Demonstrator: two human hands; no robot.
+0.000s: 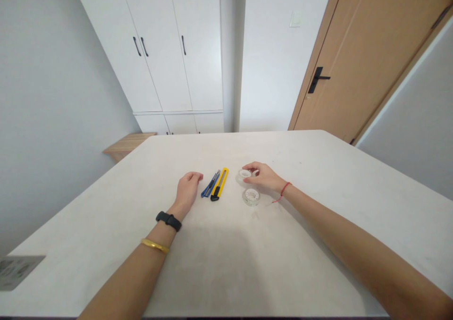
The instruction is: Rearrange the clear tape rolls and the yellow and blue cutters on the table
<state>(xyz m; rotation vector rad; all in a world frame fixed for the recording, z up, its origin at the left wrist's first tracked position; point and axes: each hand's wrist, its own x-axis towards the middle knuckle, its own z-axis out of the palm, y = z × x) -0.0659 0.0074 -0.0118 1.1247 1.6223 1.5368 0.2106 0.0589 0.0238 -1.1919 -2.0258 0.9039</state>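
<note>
My right hand point(261, 174) grips a roll of clear tape point(244, 173) between thumb and fingers, at or just above the tabletop. A second roll of clear tape point(251, 197) lies flat on the table, nearer to me and just below that hand. Left of the rolls lies a yellow utility knife point(222, 181) with a black end. Close beside it is a slim blue utility knife point(210, 186), also slanted; whether it is one or two is hard to tell. My left hand point(188, 189) rests on the table left of the knives, fingers curled together, with nothing visible in them.
The white table point(212, 254) spreads out under both arms. A grey printed label point(20, 269) is on its near left corner. Beyond the table stand a white cabinet point(198, 74), a wooden ledge point(129, 144) at left and a wooden door point(375, 51) at right.
</note>
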